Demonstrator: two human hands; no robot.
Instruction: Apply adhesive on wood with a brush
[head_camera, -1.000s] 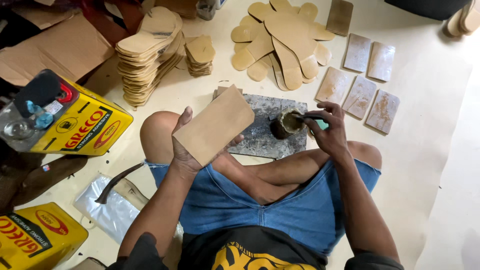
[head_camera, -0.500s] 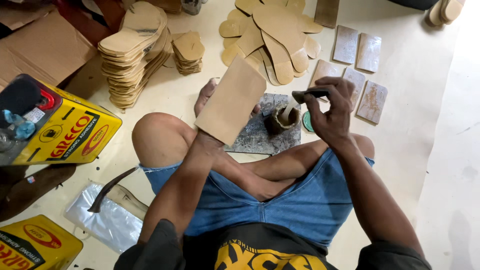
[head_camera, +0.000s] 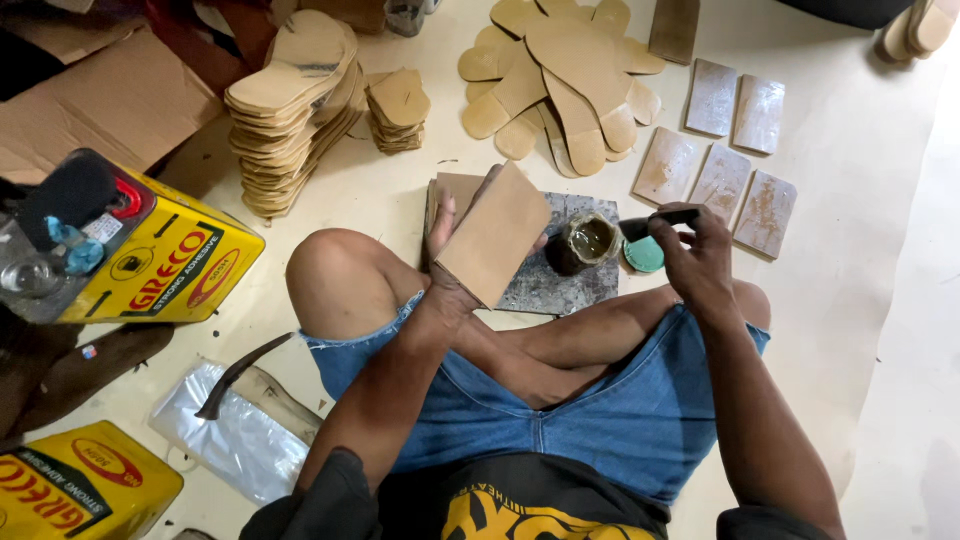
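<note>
The left hand grips a tan rectangular board piece from behind, thumb on its left edge; the fingers are mostly hidden by the piece, with only tips showing at its top. The right hand is closed around a dark brush handle; whether bristles tip it cannot be made out. Just left of that hand stands a small round glue pot on a stained grey slab, and a teal lid lies just under the brush, partly covered by the fingers.

Far left of the left hand sits a yellow rectangular tin with a red oval label and a black cap; a second yellow tin is cut off at the bottom-left corner. Beyond the left hand rise a tall stack of sole-shaped cutouts and a smaller stack of heel pieces. Beyond the right hand, loose soles lie fanned, and glue-smeared rectangles lie in rows. A hammer rests on a clear plastic bag below the left forearm.

The person sits cross-legged in blue denim shorts on a pale floor covering; flattened brown cardboard lies top left.
</note>
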